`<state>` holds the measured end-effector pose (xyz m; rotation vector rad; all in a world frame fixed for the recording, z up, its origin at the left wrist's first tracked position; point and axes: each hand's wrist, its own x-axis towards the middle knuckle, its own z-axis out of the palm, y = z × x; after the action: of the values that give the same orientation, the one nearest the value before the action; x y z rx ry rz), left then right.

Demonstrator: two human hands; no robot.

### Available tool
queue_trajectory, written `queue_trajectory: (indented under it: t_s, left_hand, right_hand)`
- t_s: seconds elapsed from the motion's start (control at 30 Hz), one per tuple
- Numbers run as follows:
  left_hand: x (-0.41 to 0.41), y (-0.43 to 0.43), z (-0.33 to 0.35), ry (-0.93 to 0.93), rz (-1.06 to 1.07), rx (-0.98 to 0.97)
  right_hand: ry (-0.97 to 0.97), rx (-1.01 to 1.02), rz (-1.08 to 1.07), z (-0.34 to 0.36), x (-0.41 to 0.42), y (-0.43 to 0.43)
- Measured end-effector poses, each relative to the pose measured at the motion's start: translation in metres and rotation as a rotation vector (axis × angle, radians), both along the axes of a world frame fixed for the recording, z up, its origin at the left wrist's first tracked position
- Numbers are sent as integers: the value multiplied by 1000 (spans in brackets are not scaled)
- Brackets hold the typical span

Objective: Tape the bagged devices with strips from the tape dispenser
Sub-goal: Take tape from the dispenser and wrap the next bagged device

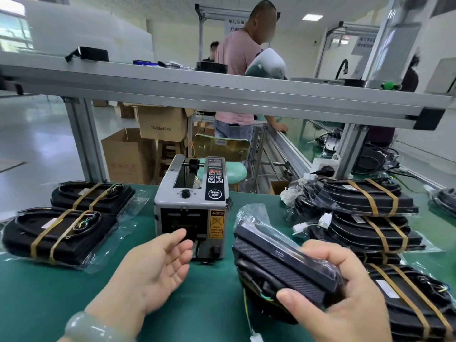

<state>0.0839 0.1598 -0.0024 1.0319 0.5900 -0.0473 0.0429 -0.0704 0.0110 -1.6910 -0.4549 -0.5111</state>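
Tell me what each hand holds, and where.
The right hand grips the bagged device by its near end, thumb on one face, fingers on the other. The left hand holds nothing, open before the dispenser.

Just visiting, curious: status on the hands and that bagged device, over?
Left hand open, at tape dispenser front. Right hand grips bagged device, no tape seen. Nothing in the way.

Plastic, metal and matt green everywhere

Bagged device, center right: glossy crinkly clear plastic over textured matt black. Tape dispenser: smooth grey metal. Mat matt green.
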Motion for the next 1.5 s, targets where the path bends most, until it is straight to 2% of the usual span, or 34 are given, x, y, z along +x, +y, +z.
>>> queue_trajectory:
  t_s: [0.2, 0.53, 0.87, 1.27, 1.5]
  left_hand:
    - [13, 1, -7, 63, 65, -12]
    - [18, -3, 2, -10, 115, -51]
    - [25, -6, 7, 26, 118, -33]
    - [35, -1, 2, 28, 159, 88]
    - [45, -5, -7, 44, 277, 219]
  right_hand:
    - [30, -13, -109, -8, 0, 3]
    - [-5, -25, -120, -13, 2, 6]
    - [8, 26, -104, -13, 3, 6]
    - [25, 44, -73, -14, 2, 5]
    - [16, 66, -64, -18, 3, 5]
